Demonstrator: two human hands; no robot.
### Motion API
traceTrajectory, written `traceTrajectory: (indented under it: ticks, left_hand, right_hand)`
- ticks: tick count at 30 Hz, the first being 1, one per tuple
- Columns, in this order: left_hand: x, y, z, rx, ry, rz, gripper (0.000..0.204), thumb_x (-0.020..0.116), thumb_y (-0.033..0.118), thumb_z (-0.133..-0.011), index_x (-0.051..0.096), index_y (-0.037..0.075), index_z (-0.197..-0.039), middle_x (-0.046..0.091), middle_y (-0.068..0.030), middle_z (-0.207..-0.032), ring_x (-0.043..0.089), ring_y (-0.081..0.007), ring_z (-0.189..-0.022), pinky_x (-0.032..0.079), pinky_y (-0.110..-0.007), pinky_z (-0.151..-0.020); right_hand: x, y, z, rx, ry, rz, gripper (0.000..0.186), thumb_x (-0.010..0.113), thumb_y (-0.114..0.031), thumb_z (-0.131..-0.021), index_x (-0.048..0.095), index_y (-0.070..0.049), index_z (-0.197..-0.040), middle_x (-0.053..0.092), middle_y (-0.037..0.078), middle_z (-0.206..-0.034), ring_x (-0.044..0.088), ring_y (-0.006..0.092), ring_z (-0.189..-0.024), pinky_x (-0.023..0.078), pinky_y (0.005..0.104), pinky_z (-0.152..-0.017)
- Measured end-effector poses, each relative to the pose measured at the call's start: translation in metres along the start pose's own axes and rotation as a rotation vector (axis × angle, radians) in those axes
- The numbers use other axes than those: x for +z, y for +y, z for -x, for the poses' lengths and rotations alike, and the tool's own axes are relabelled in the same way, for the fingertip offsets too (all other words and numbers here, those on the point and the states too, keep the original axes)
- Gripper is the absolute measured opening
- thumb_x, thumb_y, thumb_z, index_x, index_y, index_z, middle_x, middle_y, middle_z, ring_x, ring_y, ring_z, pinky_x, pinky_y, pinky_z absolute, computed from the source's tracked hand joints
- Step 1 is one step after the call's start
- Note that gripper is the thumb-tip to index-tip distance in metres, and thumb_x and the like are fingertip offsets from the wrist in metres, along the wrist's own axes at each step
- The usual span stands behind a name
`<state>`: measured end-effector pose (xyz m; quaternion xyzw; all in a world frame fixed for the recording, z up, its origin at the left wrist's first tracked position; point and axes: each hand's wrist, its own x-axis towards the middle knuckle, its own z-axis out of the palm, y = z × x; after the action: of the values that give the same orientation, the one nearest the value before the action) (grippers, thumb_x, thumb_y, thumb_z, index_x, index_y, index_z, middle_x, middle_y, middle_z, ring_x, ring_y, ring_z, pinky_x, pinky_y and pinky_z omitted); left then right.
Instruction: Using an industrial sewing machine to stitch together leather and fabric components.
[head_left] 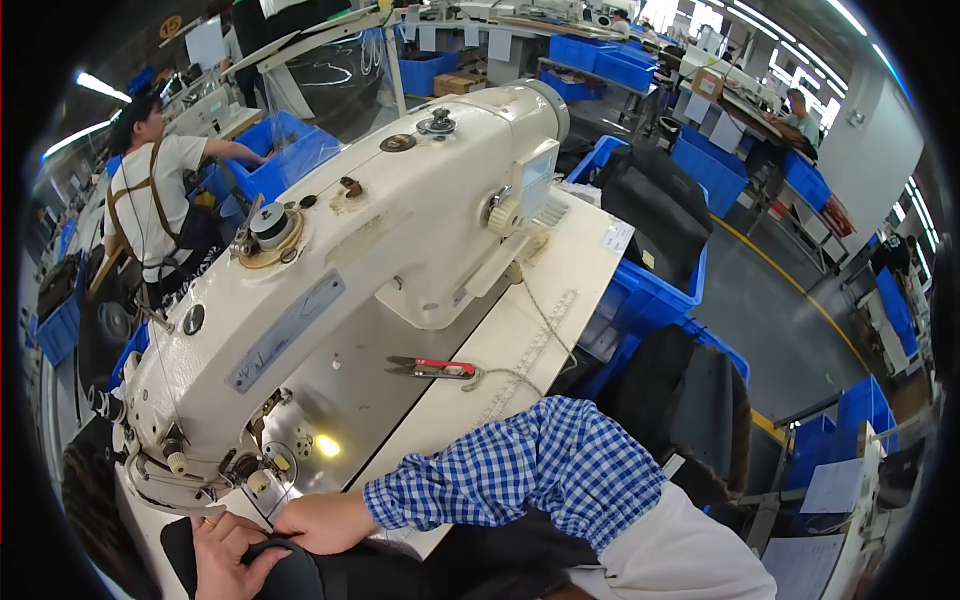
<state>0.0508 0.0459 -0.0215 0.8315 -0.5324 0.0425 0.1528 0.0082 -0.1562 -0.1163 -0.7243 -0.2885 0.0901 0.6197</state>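
Note:
A white industrial sewing machine (340,220) fills the middle, its needle end at the lower left. My left hand (232,550) pinches a dark fabric piece (300,572), its edge curled up between thumb and fingers. Close beside it my right hand (325,521) is closed at the same piece, near the needle area; its fingertips are partly hidden. A blue checked sleeve (480,475) covers my right forearm. Red-handled thread snips (432,368), tied to a cord, lie on the machine bed to the right, apart from both hands.
Right of the machine, blue bins (650,290) hold dark pieces (655,210). A small lamp (328,445) shines near the needle. At the left a person (165,190) reaches into a blue bin (280,155). Papers (805,565) lie at the lower right; worktables stand behind.

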Motion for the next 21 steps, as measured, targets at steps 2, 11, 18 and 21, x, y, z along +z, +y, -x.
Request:
traceTrajectory:
  ticks: [2, 11, 18, 21]
  left_hand:
    - [-0.002, 0.003, 0.001, -0.033, 0.008, -0.009, 0.037, 0.087, 0.033, -0.066, 0.060, 0.009, -0.075, 0.064, -0.0036, -0.081, 0.059, -0.0291, -0.083, 0.039, -0.047, -0.089]
    - [-0.016, 0.010, 0.001, -0.007, -0.048, -0.103, 0.027, 0.086, 0.029, -0.072, 0.068, 0.012, -0.083, 0.066, -0.0015, -0.092, 0.062, -0.0260, -0.094, 0.040, -0.047, -0.093]
    - [-0.026, 0.014, 0.005, -0.014, -0.066, 0.007, 0.017, 0.082, 0.016, -0.077, 0.069, 0.012, -0.086, 0.067, -0.0025, -0.110, 0.062, -0.0236, -0.103, 0.027, -0.060, -0.119]
    - [-0.027, 0.017, 0.007, -0.034, -0.066, 0.040, 0.015, 0.082, 0.016, -0.076, 0.070, 0.012, -0.085, 0.066, -0.0020, -0.112, 0.062, -0.0231, -0.106, 0.025, -0.062, -0.119]
  right_hand:
    - [-0.001, 0.000, -0.001, -0.062, -0.028, -0.166, 0.026, 0.066, -0.022, -0.090, 0.069, 0.004, -0.094, 0.071, 0.023, -0.085, 0.071, 0.0277, -0.076, 0.051, 0.0424, -0.068]
    - [-0.013, -0.004, 0.007, 0.057, -0.129, -0.117, 0.032, 0.055, -0.007, -0.088, 0.065, 0.005, -0.116, 0.071, 0.019, -0.094, 0.068, 0.0216, -0.088, 0.053, 0.0368, -0.080]
    - [-0.019, -0.015, 0.016, 0.292, -0.218, -0.309, 0.028, 0.057, -0.013, -0.101, 0.064, 0.005, -0.121, 0.071, 0.006, -0.104, 0.061, 0.0082, -0.096, 0.051, 0.0284, -0.086]
    - [-0.017, -0.019, 0.017, 0.319, -0.190, -0.436, 0.022, 0.059, -0.011, -0.099, 0.065, 0.006, -0.113, 0.072, 0.007, -0.096, 0.061, 0.0081, -0.089, 0.051, 0.0292, -0.080]
